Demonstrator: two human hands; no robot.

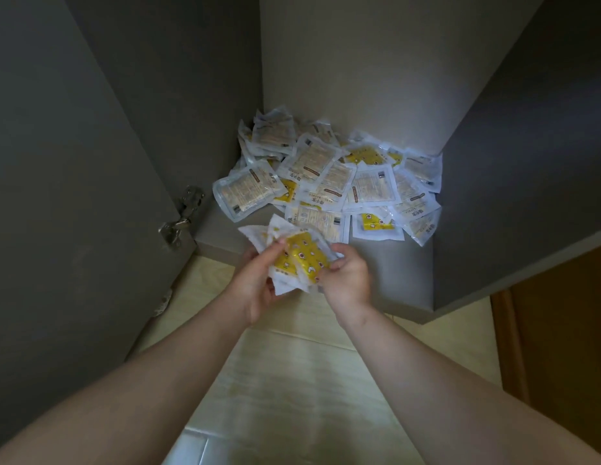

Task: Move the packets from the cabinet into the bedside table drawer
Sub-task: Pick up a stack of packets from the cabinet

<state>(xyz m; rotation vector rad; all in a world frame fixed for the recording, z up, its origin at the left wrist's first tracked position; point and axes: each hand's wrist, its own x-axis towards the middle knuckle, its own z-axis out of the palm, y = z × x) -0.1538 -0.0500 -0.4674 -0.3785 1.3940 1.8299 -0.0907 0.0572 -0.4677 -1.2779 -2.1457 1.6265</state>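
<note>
Left grip [255, 286] and right grip [347, 280] both hold one packet bunch [299, 260] at cabinet [379, 266] front edge. Packet pile [326, 176] at 12 o'clock.

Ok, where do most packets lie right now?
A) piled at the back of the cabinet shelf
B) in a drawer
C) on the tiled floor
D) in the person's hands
A: the pile of packets sits on the cabinet shelf against its back wall; the left hand and right hand hold only a small bunch at the front.
</note>
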